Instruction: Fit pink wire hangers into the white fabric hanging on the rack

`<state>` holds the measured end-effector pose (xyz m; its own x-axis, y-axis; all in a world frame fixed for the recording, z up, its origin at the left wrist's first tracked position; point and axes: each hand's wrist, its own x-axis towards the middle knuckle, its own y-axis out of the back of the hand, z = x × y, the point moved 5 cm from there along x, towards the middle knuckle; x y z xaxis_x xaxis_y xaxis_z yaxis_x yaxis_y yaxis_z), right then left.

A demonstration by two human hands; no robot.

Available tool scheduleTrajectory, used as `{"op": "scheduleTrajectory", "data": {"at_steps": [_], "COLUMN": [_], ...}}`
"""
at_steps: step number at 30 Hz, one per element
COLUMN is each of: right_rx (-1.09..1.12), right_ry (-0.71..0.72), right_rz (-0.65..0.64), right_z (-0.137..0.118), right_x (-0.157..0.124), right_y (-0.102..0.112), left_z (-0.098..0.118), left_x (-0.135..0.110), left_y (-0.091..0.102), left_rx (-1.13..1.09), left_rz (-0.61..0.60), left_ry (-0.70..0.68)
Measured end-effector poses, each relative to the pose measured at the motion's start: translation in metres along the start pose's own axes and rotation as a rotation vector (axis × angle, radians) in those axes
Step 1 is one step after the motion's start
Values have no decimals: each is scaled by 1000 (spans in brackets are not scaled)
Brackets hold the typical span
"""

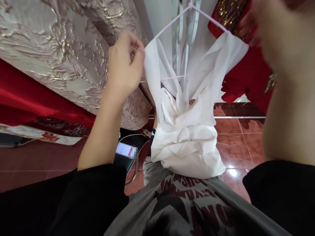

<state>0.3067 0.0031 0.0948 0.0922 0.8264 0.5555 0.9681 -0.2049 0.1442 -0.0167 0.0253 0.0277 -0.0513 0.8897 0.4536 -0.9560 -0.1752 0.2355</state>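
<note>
A white sleeveless top (184,144) hangs in front of my body on a thin pale pink hanger (172,23), its lower part bunched in folds. The hanger's arms run into both shoulders, and its bottom bar shows through the neck opening. My left hand (126,62) is at the top's left shoulder, fingers curled and thumb and fingertips pinched at the fabric edge. Beside the right shoulder, my right hand (278,36) is raised and smeared by motion, so its fingers cannot be made out.
Shiny embossed pinkish fabric (61,49) fills the left, with red cloth (36,95) below. Red garments with gold trim (253,75) hang at right. A lit phone (125,150) lies on a dark stool seat (124,164). Reddish tiles (231,144) cover the floor.
</note>
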Motion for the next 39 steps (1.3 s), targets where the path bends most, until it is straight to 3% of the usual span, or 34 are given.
{"op": "scheduleTrajectory", "data": {"at_steps": [3, 4, 6, 9, 12, 14, 15, 18, 21, 29, 39], "right_rx": [-501, -535, -504, -447, -436, -421, -415, -414, -389, -357, -361], "right_ry": [244, 251, 230, 220, 257, 281, 298, 369, 440, 521, 501], "right_rz": [-371, -479, -561, -456, -288, -218, -191, -120, -38, 22, 8], "right_z": [21, 37, 70, 101, 106, 103, 100, 92, 87, 85, 87], "right_x": [-19, -26, -37, -50, -67, -79, -86, -102, -114, -116, -113], "right_y": [-54, -68, -83, -88, -87, -89, -91, -99, -104, -104, -103], "left_z": [-5, -6, -8, -15, -31, -50, -60, -80, -78, -53, -50], "left_x": [-3, -5, -13, -34, -69, -93, -102, -111, -112, -116, -115], "left_y": [1, 1, 0, -2, -9, -20, -29, -61, -76, -50, -40], "left_rx": [-92, -99, -86, -37, -11, -51, -75, -143, -123, -29, -28], "left_rz": [21, 8, -12, 66, 352, 574, 612, 506, 465, 612, 692], "left_ry": [70, 60, 18, -160, -392, -396, -359, -190, -90, 35, -93]}}
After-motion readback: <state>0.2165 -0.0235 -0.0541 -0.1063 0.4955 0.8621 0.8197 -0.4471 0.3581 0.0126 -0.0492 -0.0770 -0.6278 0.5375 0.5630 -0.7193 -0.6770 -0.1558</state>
